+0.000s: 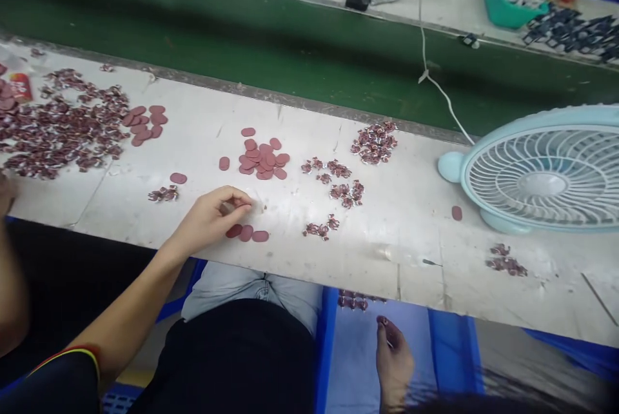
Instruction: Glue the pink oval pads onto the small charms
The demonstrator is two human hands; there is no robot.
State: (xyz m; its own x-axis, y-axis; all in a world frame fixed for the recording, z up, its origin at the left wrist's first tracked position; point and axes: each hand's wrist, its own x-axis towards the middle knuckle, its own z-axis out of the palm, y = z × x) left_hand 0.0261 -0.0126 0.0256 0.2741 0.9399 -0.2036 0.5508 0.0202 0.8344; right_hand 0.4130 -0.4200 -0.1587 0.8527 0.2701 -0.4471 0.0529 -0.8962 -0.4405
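Note:
My left hand (220, 211) hovers low over the white table, thumb and fingers pinched together; whatever is between the tips is too small to make out. Just below it lie a few flat dark-red oval pieces (260, 236), and behind it is a loose pile of the same ovals (264, 159). Below the table edge, my right hand (395, 362) is over a blue bin (326, 349), its thumb and fingers closed on a dark-red piece (383, 320). Inside the bin, similar pieces with shiny parts (353, 301) lie in rows.
Small clusters of red-and-metal pieces (345, 193) dot the table, with a large heap (62, 124) at left. A light-blue fan (541, 172) lies at right, its white cord (449, 101) running back. Another person's arm (12, 291) is at far left. Green baskets (512, 11) stand on the opposite bench.

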